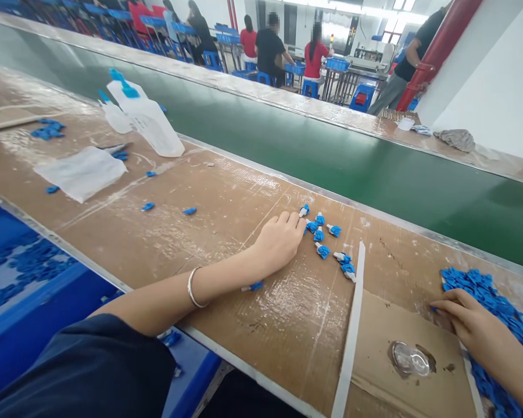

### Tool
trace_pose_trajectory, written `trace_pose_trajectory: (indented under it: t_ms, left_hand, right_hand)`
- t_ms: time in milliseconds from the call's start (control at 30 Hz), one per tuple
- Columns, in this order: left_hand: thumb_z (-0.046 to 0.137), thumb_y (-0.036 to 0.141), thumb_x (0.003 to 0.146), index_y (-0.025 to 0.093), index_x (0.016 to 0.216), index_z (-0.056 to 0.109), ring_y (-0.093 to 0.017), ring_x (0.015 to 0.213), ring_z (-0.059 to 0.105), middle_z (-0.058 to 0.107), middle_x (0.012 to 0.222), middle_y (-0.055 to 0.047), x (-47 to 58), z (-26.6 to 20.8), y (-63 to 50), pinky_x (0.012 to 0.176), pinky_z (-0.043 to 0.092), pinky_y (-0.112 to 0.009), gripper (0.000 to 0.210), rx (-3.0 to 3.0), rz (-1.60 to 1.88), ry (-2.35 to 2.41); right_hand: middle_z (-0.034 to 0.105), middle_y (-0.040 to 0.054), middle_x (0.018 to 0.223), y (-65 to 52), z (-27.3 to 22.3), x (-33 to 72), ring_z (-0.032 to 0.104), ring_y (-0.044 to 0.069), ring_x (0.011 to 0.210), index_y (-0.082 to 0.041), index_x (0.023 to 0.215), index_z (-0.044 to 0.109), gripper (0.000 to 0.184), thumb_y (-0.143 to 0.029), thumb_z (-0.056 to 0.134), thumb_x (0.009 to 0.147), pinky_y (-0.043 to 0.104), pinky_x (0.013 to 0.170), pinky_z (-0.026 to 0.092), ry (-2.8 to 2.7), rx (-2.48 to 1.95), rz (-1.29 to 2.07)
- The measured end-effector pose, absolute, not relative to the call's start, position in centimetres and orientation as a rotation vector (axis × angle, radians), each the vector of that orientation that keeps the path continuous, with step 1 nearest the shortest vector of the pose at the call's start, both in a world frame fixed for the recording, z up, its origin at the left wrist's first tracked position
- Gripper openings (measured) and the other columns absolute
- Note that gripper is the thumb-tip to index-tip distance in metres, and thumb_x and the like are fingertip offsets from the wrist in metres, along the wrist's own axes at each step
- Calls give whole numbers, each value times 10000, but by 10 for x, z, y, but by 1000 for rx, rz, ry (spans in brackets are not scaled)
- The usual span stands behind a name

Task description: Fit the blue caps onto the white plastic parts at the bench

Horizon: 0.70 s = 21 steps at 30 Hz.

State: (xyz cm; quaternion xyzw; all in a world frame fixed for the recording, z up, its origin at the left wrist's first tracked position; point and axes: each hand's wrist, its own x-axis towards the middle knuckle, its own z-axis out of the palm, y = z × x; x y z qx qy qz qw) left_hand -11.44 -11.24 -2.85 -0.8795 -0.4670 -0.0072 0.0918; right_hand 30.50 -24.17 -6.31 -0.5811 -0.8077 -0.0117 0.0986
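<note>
My left hand (283,241) is at the blue-and-white pieces (322,251) near the surface's (226,232) far edge; its grip I cannot tell. My right hand (436,306) pinches a small blue piece (433,309) beside the blue pile (473,283), presumably placed for short reach.

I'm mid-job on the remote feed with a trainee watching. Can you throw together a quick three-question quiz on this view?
1. Multiple choice: what colour is the long strip just beyond the brown tabletop?
A) Red
B) Green
C) White

2. True or false: the silvery bracelet is worn on the same arm as the right hand.

3. Short answer: what is heaped right beside the right hand?

Key:
1. B, green.
2. False; it is on the same arm as the left hand.
3. A pile of blue pieces.
</note>
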Motion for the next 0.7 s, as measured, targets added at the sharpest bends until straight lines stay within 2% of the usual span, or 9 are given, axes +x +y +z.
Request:
trace_pose_trajectory:
  t_ms: [100,200,300,433,567,700]
  left_hand:
    - [456,102,954,76,1180,565,-301,1080,580,602,1172,-171,-116,-37,-98,908,500,-400,252,-2727,-83,-1279]
    - [473,104,949,78,1149,576,-291,1078,594,624,1146,-164,-116,-44,-90,924,498,-398,226,-2815,-39,-1271]
    - [465,84,928,79,1057,594,-284,1046,614,643,1082,-160,-117,-43,-90,916,497,-391,182,-2867,-51,-1289]
    - [481,146,930,93,1060,591,-289,1035,617,648,1067,-140,-116,-35,-100,899,487,-402,179,-3051,-196,-1369]
    - [579,257,881,137,1037,613,-228,873,625,660,958,-67,-109,-25,-125,804,484,-346,199,-3404,-557,-1510]
    - [651,313,832,152,971,618,-156,750,586,647,850,-18,-101,-24,-158,708,466,-274,215,-4037,-763,-1526]
  right_hand:
    - [628,59,783,-237,-49,293,637,176,615,-243,784,718,366,-364,400,917,259,515,526,-2377,-1692,227]
    - [632,35,736,-231,-41,282,627,173,593,-243,724,682,359,-385,416,919,263,510,516,-2300,-1756,272]
    - [683,39,807,-234,-46,280,664,188,666,-239,762,697,392,-440,422,955,278,568,551,-2267,-1778,201]
    - [716,72,960,-255,-64,283,694,245,865,-223,858,746,479,-517,394,996,373,759,600,-2202,-1767,3]
    - [694,78,1106,-276,-72,280,677,246,982,-198,1020,744,420,-443,404,1025,389,839,598,-2184,-1728,-134]
    - [695,64,1112,-274,-68,277,672,225,961,-180,1080,722,344,-328,414,1041,362,794,600,-2268,-1581,-234]
